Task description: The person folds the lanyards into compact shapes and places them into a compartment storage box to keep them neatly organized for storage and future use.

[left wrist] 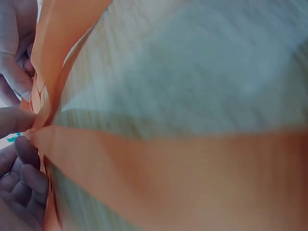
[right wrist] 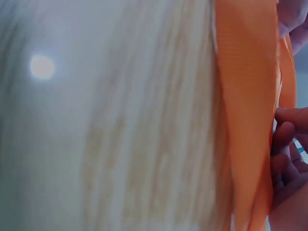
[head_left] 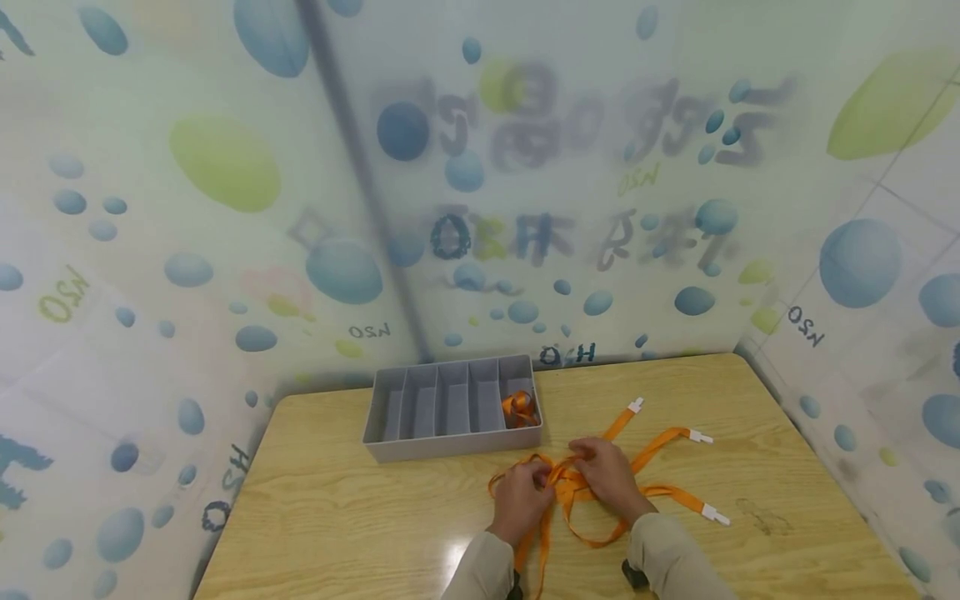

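Observation:
Several orange lanyards [head_left: 576, 485] lie tangled on the table, with white clips [head_left: 715, 514] at the ends that fan out to the right. My left hand [head_left: 521, 502] pinches the straps at the left of the tangle; in the left wrist view its thumb and finger [left wrist: 17, 120] meet on an orange strap [left wrist: 106, 163]. From the right, my right hand [head_left: 609, 477] reaches over the same bunch. Its fingertips [right wrist: 284, 130] pinch at the edge of a strap [right wrist: 248, 96] in the right wrist view. Loose strap ends hang toward me beneath the left wrist.
Behind the hands stands a grey divided box [head_left: 453, 446]. A coiled orange lanyard [head_left: 519, 408] sits in its rightmost compartment. The wooden table [head_left: 322, 508] meets a patterned wall covering [head_left: 480, 317] at its back edge, with similar panels at both sides.

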The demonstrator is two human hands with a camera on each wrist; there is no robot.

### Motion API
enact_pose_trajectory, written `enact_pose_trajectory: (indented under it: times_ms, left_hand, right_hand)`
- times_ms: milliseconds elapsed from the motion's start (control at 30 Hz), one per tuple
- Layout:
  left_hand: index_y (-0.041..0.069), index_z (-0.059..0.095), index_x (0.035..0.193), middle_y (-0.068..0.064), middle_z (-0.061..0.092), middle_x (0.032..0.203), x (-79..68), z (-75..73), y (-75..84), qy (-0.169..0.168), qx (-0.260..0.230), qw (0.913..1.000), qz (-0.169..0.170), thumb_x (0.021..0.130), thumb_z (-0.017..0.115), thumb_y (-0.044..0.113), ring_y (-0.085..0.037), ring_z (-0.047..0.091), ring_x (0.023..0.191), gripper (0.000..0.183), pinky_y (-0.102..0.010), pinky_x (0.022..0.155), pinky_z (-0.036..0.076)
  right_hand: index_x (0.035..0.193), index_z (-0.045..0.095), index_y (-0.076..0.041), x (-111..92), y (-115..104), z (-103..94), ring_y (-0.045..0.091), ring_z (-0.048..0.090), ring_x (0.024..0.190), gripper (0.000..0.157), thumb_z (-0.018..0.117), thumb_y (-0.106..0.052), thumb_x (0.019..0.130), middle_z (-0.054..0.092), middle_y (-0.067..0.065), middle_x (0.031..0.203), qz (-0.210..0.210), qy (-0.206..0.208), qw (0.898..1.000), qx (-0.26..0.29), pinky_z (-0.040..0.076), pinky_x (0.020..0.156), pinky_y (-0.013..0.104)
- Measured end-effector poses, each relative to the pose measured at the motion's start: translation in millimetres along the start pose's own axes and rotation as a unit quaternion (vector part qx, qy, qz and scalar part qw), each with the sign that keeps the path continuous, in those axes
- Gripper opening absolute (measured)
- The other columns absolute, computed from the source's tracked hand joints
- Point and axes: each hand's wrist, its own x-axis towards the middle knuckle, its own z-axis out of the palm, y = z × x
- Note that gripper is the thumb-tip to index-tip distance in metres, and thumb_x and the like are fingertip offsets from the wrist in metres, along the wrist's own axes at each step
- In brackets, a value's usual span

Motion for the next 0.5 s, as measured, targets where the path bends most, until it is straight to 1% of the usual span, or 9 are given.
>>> enact_pose_trajectory:
  times_ms: [167,300,400,500]
  left_hand:
    - [0.007,0.078,0.093,0.012,0.059,0.068,-1.5,-2.7,0.0,0.003,-0.024,0.9997,0.011,0.078,0.073,0.004,0.0,0.05,0.061,0.017,-0.022,0.057,0.043]
    - [0.004,0.077,0.093,0.01,0.059,0.069,-1.3,-4.8,1.2,0.002,-0.043,0.999,0.013,0.08,0.073,0.004,0.0,0.049,0.061,0.014,-0.021,0.056,0.043]
    - [0.003,0.077,0.092,0.009,0.059,0.071,-0.7,-6.6,2.4,0.004,-0.055,0.9984,0.01,0.081,0.072,0.004,-0.001,0.049,0.063,0.013,-0.021,0.057,0.043]
    - [0.002,0.077,0.092,0.009,0.059,0.073,0.1,-8.1,2.8,0.011,-0.067,0.9976,0.013,0.082,0.072,0.005,-0.002,0.051,0.065,0.012,-0.021,0.06,0.045]
  right_hand:
    - [0.097,0.077,-0.01,-2,-6,-0.9,0.014,0.06,0.075,0.014,0.071,-0.001,0.088,0.062,-0.004,0.084,-0.03,-0.01,0.999,-0.044,0.052,0.07,0.034]
    - [0.094,0.078,-0.013,-5,-10,-1.9,0.011,0.055,0.073,0.012,0.072,-0.004,0.089,0.057,-0.007,0.082,-0.035,-0.013,0.997,-0.067,0.049,0.068,0.032]
    - [0.093,0.078,-0.014,-5,-13,-3.0,0.011,0.055,0.074,0.01,0.073,-0.007,0.09,0.056,-0.007,0.083,-0.032,-0.007,0.997,-0.066,0.049,0.069,0.033]
    - [0.096,0.078,-0.013,-5,-16,-6.0,0.011,0.056,0.076,0.01,0.072,-0.008,0.091,0.057,-0.006,0.085,-0.026,0.0,0.999,-0.04,0.05,0.071,0.032]
